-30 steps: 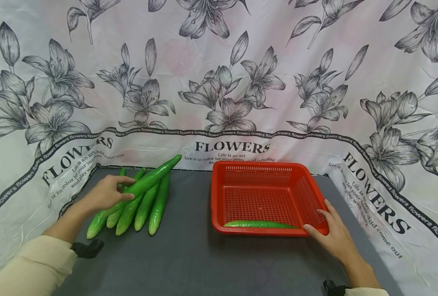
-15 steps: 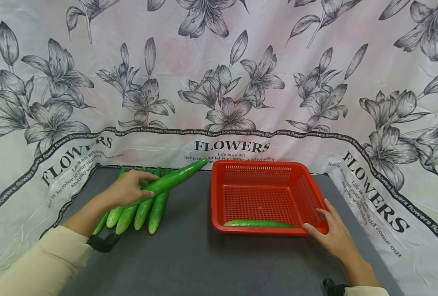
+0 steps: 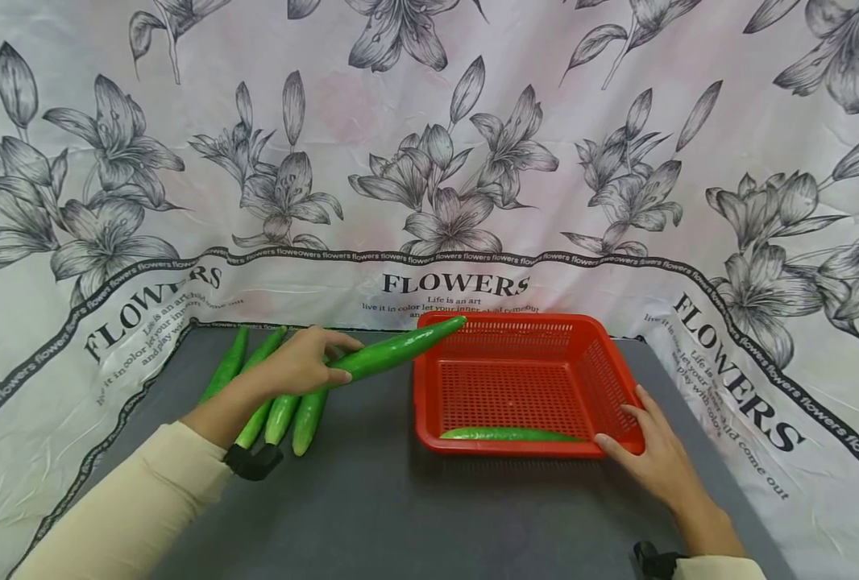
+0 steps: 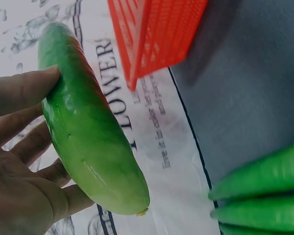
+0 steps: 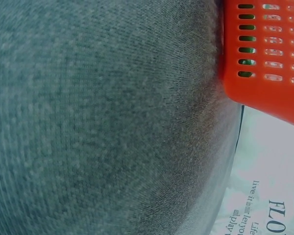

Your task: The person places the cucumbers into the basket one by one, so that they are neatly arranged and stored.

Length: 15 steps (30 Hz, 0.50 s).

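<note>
My left hand (image 3: 295, 369) grips a green cucumber (image 3: 395, 353) between thumb and fingers. The cucumber slants up to the right, and its far tip overlaps the left rim of the red basket (image 3: 422, 403) in the head view. In the left wrist view, the thumb lies on one side of this cucumber (image 4: 90, 132) and the fingers behind it. My right hand (image 3: 657, 463) holds the basket's front right corner, thumb at the front rim and fingers over the right side. One cucumber (image 3: 509, 434) lies along the basket's front wall. The right wrist view does not show the hand.
Several more cucumbers (image 3: 306, 423) lie side by side on the grey table (image 3: 429, 524) at left, partly hidden by the left hand and forearm. A floral cloth (image 3: 451, 177) hangs behind the table and along its sides.
My left hand has carried the cucumber rightward, away from the others and up to the basket's left rim. The right hand and the basket have stayed in place.
</note>
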### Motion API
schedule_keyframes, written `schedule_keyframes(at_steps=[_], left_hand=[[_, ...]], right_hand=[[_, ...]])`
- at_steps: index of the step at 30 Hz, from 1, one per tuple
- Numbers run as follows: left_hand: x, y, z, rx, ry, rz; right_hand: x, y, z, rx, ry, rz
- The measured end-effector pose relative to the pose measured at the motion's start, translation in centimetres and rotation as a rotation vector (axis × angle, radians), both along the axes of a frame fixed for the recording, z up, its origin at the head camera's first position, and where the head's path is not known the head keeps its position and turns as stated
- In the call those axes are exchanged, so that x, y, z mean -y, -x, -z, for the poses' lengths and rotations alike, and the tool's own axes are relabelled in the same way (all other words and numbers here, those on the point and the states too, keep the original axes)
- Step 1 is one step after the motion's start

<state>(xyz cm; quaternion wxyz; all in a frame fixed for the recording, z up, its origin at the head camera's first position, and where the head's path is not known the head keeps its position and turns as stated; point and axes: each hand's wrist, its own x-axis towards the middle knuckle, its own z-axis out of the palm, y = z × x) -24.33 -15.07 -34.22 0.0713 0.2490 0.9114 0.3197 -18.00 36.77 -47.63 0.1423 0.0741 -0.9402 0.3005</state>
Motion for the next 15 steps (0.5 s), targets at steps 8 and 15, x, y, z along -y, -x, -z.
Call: schedule_keyframes(at_steps=[8, 15], left_hand=[[-2.5, 0.2, 0.3, 0.020, -0.026, 0.023], [-4.6, 0.6, 0.3, 0.028, -0.021, 0.056]], right_hand=[[0.0, 0.1, 0.1, 0.015, 0.006, 0.003], [-0.1, 0.1, 0.2, -0.018, -0.005, 0.000]])
